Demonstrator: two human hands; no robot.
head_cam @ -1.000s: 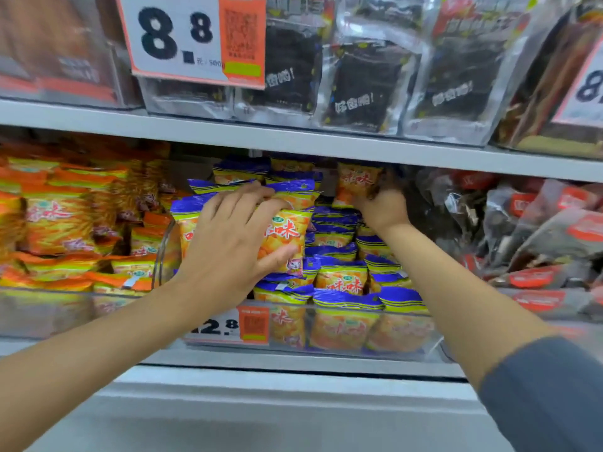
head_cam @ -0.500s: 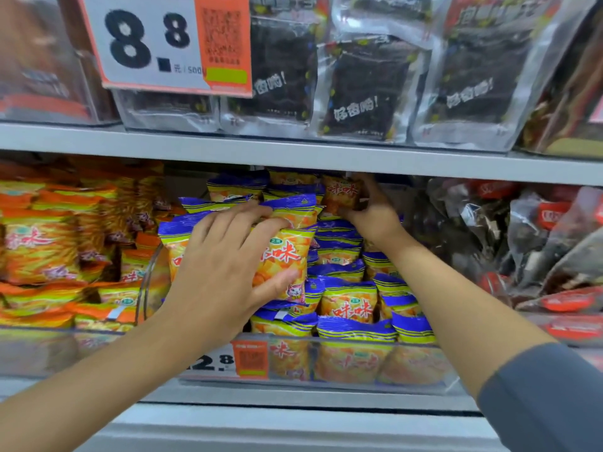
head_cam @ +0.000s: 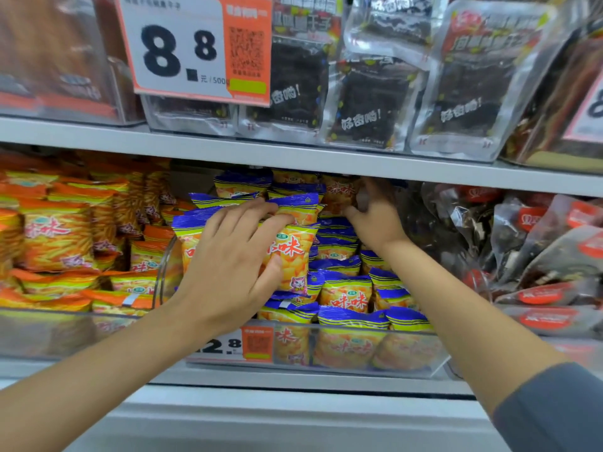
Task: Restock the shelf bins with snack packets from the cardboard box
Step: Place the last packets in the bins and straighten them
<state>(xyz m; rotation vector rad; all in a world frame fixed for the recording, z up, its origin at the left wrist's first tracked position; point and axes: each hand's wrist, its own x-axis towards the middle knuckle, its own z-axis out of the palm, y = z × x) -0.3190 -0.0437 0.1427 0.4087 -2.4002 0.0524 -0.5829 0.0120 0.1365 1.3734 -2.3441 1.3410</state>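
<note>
The nearer left hand [head_cam: 228,269] holds a blue-topped snack packet [head_cam: 292,256] standing tall at the front of the clear shelf bin [head_cam: 421,360], and the right hand [head_cam: 375,220], higher and further back, curls round an orange packet [head_cam: 337,194] just under the shelf above [head_cam: 293,158].

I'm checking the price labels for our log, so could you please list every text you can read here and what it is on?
"8.8" and "元/500": upper price tag.
"2.8": lower price tag, its start hidden behind the left hand.
"咪咪": blue-topped snack packets.
Part of an "8": cut-off tag at right edge.
Too blurred: white writing on dark pouches, small print on both tags.
</note>
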